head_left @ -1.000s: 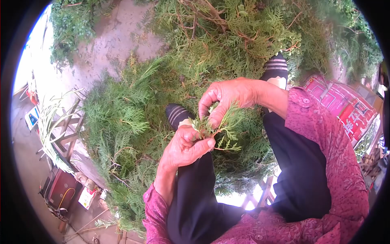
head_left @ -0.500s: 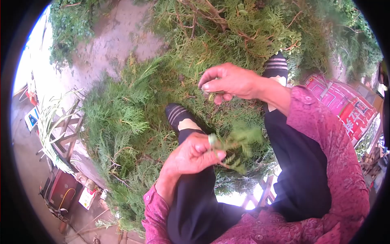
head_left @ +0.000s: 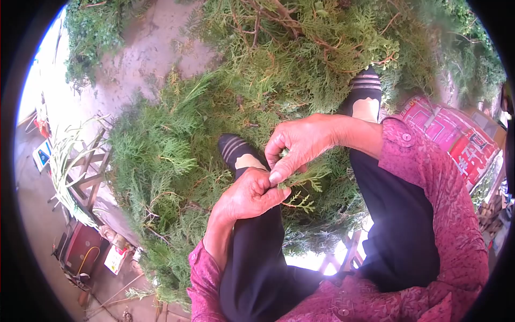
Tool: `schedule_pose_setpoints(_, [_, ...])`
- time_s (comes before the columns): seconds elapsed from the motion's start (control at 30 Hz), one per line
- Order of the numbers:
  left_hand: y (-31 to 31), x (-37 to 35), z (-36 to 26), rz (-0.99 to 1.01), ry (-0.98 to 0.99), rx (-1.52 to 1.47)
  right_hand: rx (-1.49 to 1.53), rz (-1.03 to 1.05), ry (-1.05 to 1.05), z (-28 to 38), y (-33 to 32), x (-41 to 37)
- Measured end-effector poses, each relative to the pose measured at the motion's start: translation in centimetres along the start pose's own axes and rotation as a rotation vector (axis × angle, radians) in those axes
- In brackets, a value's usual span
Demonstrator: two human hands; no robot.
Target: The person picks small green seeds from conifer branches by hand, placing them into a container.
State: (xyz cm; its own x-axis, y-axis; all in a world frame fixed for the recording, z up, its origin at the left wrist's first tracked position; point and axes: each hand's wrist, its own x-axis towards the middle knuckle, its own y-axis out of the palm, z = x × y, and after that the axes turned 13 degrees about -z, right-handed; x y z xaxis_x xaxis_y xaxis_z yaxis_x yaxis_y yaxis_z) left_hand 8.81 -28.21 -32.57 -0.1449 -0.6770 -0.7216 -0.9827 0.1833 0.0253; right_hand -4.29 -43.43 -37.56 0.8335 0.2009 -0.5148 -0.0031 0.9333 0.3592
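Note:
My left hand [head_left: 244,196] is closed in a pinch above my left knee, with a small green conifer sprig [head_left: 301,203] between thumb and fingers. The sprig's flat, scaly leaf tips point out to the right. From above, my right hand [head_left: 304,140] reaches down and its thumb and forefinger pinch at the sprig close to my left fingertips. The exact spot of its grip is partly covered by the fingers. Both hands are over a heap of cut conifer branches [head_left: 161,147] that lies around my feet.
More branches with bare woody stems [head_left: 289,24] lie at the top. On the left stands a wooden rack [head_left: 91,166] with pale long stalks [head_left: 67,185], and a dark red box [head_left: 83,249]. A pink printed carton [head_left: 448,134] sits on the right.
My right hand has come down and toward my left hand, and now meets the sprig. The sprig, blurred before, is steadier. My left hand has barely moved.

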Motion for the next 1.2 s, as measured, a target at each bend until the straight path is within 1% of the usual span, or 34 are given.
schedule_pose_setpoints(0.03, [0.0, -0.1, -0.1, 0.001, -0.039, -0.06, -0.002, 0.026, 0.043, 0.2, 0.0, -0.1])
schedule_pose_setpoints(0.07, [0.0, -0.1, -0.4, -0.001, -0.038, -0.061, -0.003, 0.027, 0.043, 0.2, 0.0, -0.1])
schedule_pose_setpoints(0.13, [-0.3, -0.1, -1.0, -0.012, -0.17, -0.084, 0.057, -0.091, -0.01, 0.1, 0.0, 0.0])
schedule_pose_setpoints(0.17, [-0.1, -0.2, -1.0, -0.014, -0.168, -0.083, 0.054, -0.091, -0.012, -0.8, 0.0, 0.5])
schedule_pose_setpoints(0.23, [0.6, -0.3, -1.3, 0.137, 0.105, -0.238, -0.133, -0.475, -0.285, -3.4, 0.0, 1.9])
schedule_pose_setpoints(0.27, [0.3, 0.1, -1.5, 0.252, 0.166, -0.026, 0.074, -0.401, 0.005, -1.8, -0.7, 0.8])
schedule_pose_setpoints(0.3, [0.4, 0.3, -1.4, 0.243, 0.169, -0.017, 0.069, -0.399, -0.007, -1.1, -1.2, 0.4])
schedule_pose_setpoints(0.37, [0.8, 0.6, 0.2, -0.079, 0.243, 0.656, 0.227, -0.249, 0.1, -0.3, -1.4, -0.2])
schedule_pose_setpoints(0.4, [0.4, 0.9, 1.0, -0.081, 0.041, 0.802, 0.245, -0.187, 0.072, -0.1, -1.5, -0.4])
schedule_pose_setpoints(0.43, [0.0, 0.8, 1.4, -0.183, -0.03, 0.974, 0.243, -0.186, 0.068, -0.3, -1.6, -0.4])
schedule_pose_setpoints(0.5, [-1.9, 1.1, 4.1, -0.397, -0.035, 1.023, 0.283, -0.143, 0.003, -1.0, -1.6, -0.1])
schedule_pose_setpoints(0.57, [-4.3, 2.0, 5.6, -0.546, -0.057, 0.779, 0.303, -0.143, 0.003, -1.6, -1.5, -0.2])
schedule_pose_setpoints(0.6, [-5.1, 2.6, 5.6, -0.669, -0.047, 0.676, 0.309, -0.132, 0.039, -1.8, -1.6, -0.1])
schedule_pose_setpoints(0.63, [-6.3, 3.5, 8.3, -0.827, 0.043, 0.673, 0.31, -0.121, 0.075, -1.9, -1.8, -0.1])
schedule_pose_setpoints(0.67, [-7.2, 4.3, 8.2, -0.895, 0.041, 0.714, 0.306, -0.12, 0.075, -2.0, -1.8, 0.0])
schedule_pose_setpoints(0.7, [-8.2, 5.0, 8.6, -0.896, 0.043, 0.712, 0.282, -0.13, 0.075, -2.1, -1.9, 0.0])
schedule_pose_setpoints(0.77, [-9.9, 6.3, 10.6, -1.069, -0.088, 0.724, 0.261, -0.146, 0.075, -2.2, -1.9, 0.0])
schedule_pose_setpoints(0.83, [-10.8, 6.8, 12.3, -1.075, -0.096, 0.752, 0.253, -0.184, 0.052, -2.3, -1.9, -0.2])
schedule_pose_setpoints(0.9, [-10.7, 7.3, 12.5, -1.08, -0.109, 0.778, 0.261, -0.187, 0.061, -2.7, -1.9, -0.2])
schedule_pose_setpoints(0.97, [-10.7, 7.5, 12.4, -1.076, -0.184, 0.814, 0.269, -0.184, 0.066, -2.9, -1.7, -0.1])
schedule_pose_setpoints(1.0, [-10.6, 7.7, 12.2, -1.077, -0.185, 0.813, 0.243, -0.178, 0.064, -2.8, -1.8, 0.0])
schedule_pose_setpoints(1.07, [-10.4, 8.1, 11.9, -1.034, -0.231, 0.799, 0.214, -0.172, 0.061, -2.8, -1.8, 0.1])
schedule_pose_setpoints(1.2, [-10.3, 8.3, 12.0, -1.063, -0.232, 0.803, 0.246, -0.128, 0.088, -3.2, -1.6, 0.3])
